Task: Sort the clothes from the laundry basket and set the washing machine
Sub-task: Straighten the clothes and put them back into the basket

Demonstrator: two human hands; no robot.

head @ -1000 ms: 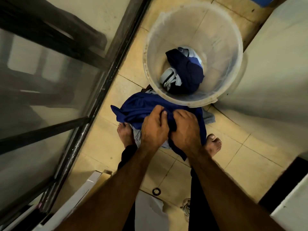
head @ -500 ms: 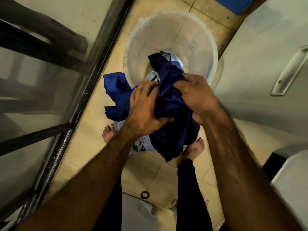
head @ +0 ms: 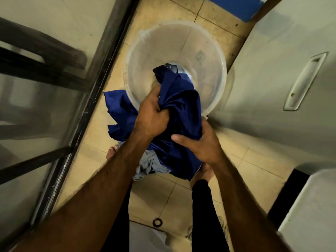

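The clear plastic laundry basket (head: 145,51) stands on the tiled floor (head: 254,170). The dark blue garment (head: 181,106) is bunched over the basket's near rim, its top end reaching inside toward a pale item (head: 172,66) at the bottom. The left hand (head: 151,115) is at the near-left of the basket, its fingers (head: 161,106) curled tight into the blue cloth. The right hand (head: 200,144) holds the bundle just in front of the basket. Its thumb lies across the fabric and its fingers are hidden underneath. A light grey garment (head: 149,164) hangs below the bundle on the near side of the basket. A white appliance (head: 272,88) stands against the basket's right.
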